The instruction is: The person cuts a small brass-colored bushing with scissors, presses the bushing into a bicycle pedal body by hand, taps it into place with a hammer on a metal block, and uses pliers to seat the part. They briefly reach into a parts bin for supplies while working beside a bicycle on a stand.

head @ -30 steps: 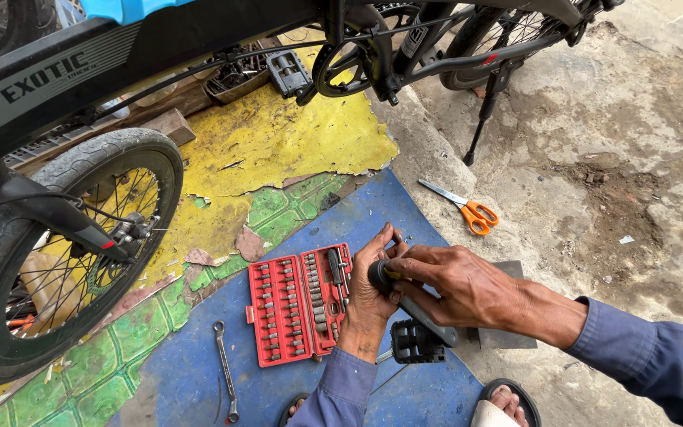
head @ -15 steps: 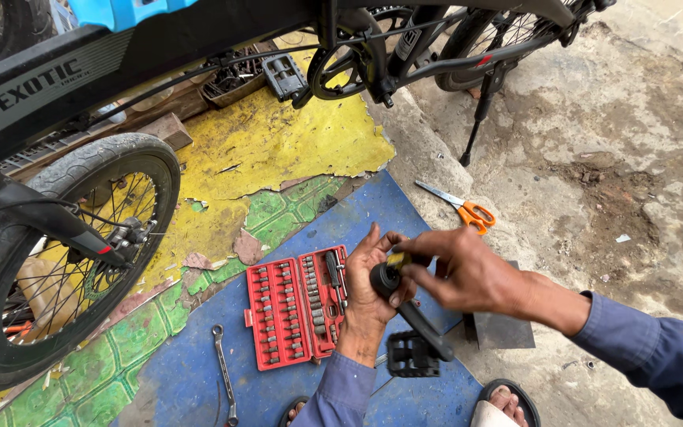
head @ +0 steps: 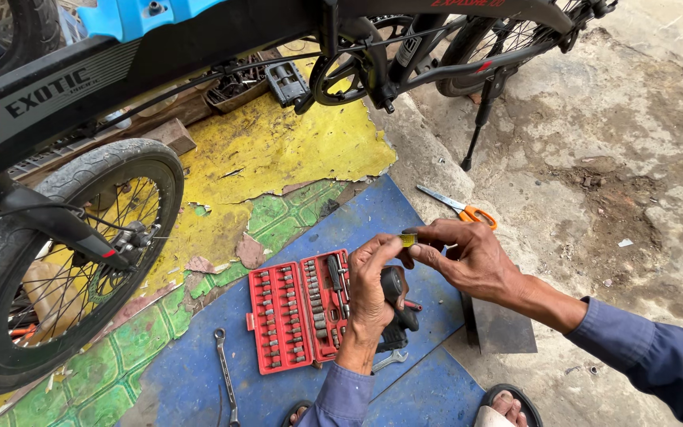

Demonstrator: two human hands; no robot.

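Left hand (head: pixel 369 296) curls shut around a black tool (head: pixel 395 294) above the open red socket set (head: pixel 300 308); right hand (head: pixel 468 257) pinches a small yellow-green bit (head: pixel 409 238) at the fingertips, just above the tool.

A matt black plastic tool handle (head: pixel 393 286) is held beside a glossy red plastic socket case (head: pixel 298 312) of shiny metal bits; rough cracked concrete ground (head: pixel 634 142) and a worn blue mat (head: pixel 389 221) are seen.
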